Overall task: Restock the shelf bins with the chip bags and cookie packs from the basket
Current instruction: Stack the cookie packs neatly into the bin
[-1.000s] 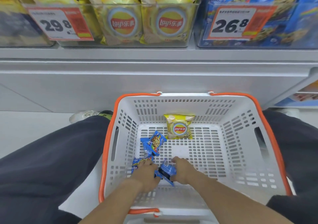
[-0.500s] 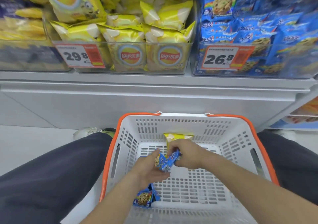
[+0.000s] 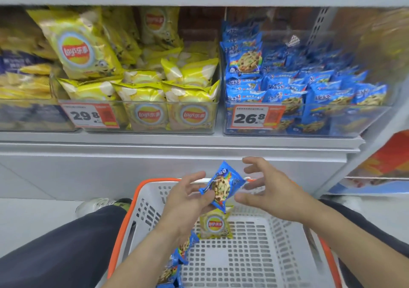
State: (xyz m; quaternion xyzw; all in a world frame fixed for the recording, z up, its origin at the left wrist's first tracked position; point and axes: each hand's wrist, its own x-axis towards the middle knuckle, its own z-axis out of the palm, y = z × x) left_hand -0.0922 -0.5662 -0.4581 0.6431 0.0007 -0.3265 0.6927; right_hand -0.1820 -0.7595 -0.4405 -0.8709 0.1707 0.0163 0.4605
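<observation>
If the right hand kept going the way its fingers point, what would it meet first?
Probably the blue cookie pack held in the left hand; the right hand is open with fingers aimed left at it, though depth is uncertain.

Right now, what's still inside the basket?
Inside the basket: one yellow chip bag and blue cookie packs partly hidden under the left forearm, so their count is unclear.

We are in a shop, at a snack aisle. A grey metal shelf (image 3: 177,139) carries clear bins: one packed with yellow chip bags (image 3: 146,101), the next with blue cookie packs (image 3: 285,88). Price tags (image 3: 89,115) reading 29.8 and 26.8 hang on the bins' front edges. A white shopping basket (image 3: 254,254) with an orange rim sits below.
</observation>
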